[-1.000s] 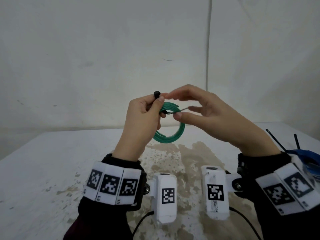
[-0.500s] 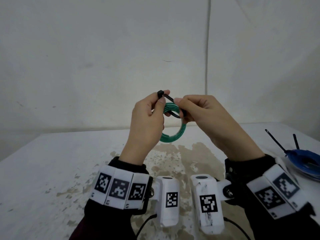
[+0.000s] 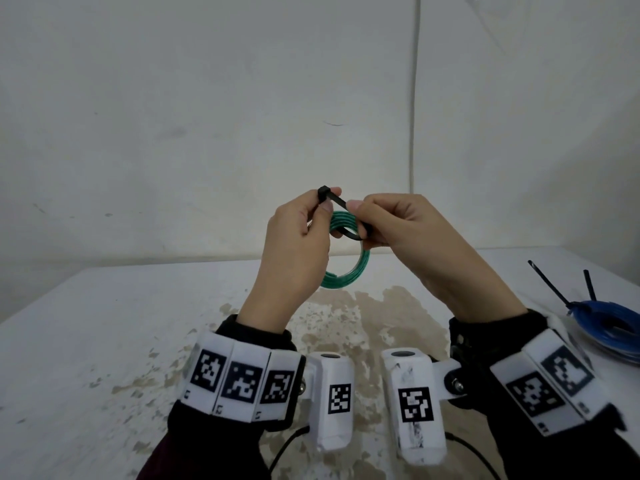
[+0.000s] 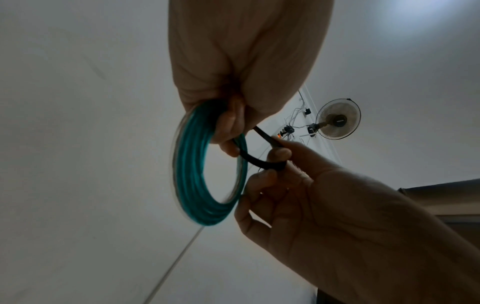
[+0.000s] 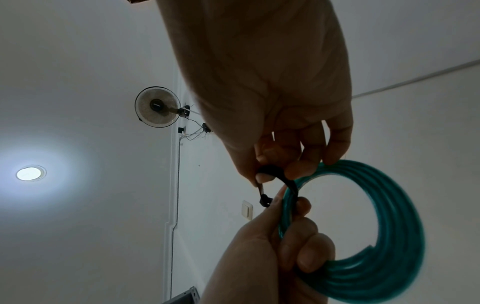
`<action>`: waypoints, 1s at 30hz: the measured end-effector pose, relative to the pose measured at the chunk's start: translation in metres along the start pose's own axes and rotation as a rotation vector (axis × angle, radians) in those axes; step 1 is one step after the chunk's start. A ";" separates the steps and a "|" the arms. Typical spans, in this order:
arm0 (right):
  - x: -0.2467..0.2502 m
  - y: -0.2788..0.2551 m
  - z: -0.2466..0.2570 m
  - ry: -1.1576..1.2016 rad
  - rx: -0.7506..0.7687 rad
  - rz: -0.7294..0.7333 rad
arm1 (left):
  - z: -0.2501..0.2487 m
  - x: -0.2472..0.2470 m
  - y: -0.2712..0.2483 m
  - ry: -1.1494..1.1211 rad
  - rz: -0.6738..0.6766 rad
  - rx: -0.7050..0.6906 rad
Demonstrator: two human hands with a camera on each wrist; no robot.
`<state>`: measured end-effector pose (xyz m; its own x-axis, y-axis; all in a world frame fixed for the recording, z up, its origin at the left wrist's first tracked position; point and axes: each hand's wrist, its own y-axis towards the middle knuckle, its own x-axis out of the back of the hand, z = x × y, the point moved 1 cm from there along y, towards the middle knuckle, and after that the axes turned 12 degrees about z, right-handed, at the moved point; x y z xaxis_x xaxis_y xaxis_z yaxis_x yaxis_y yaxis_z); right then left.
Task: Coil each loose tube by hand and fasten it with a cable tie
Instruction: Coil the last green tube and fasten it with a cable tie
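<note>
A green tube coil (image 3: 349, 275) hangs in the air above the table, and my left hand (image 3: 323, 206) grips its top. The same hand pinches the head of a black cable tie (image 3: 337, 201) between thumb and forefinger. The tie's strap loops under the coil's strands. My right hand (image 3: 362, 220) pinches the strap right next to the left hand. In the left wrist view the tie (image 4: 257, 162) curves from the coil (image 4: 192, 164) into the right fingers (image 4: 279, 153). The right wrist view shows the tie (image 5: 288, 181) bent round the coil (image 5: 389, 226), its head by my left thumb.
A blue coil (image 3: 620, 323) with black tie ends (image 3: 550, 285) sticking up lies on the white stained table (image 3: 104, 341) at the far right. A white wall stands behind the table. A wall fan (image 5: 157, 107) shows in the wrist views.
My right hand has brought the tie's strap under the coil and up beside the tie head. Its fingers have gone from spread to a tight pinch. Both hands have risen slightly.
</note>
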<state>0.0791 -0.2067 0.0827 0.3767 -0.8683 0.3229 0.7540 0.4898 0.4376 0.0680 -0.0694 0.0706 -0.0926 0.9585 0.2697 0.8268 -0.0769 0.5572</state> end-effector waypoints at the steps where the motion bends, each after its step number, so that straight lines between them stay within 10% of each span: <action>1: 0.001 0.000 -0.001 -0.003 -0.003 0.000 | 0.000 -0.001 0.000 -0.017 0.008 0.012; 30: 0.001 0.000 -0.001 0.009 0.007 0.006 | -0.001 -0.002 -0.003 -0.056 -0.079 -0.039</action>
<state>0.0802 -0.2072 0.0824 0.3864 -0.8658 0.3180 0.7477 0.4959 0.4415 0.0653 -0.0712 0.0697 -0.1250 0.9757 0.1802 0.7955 -0.0099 0.6059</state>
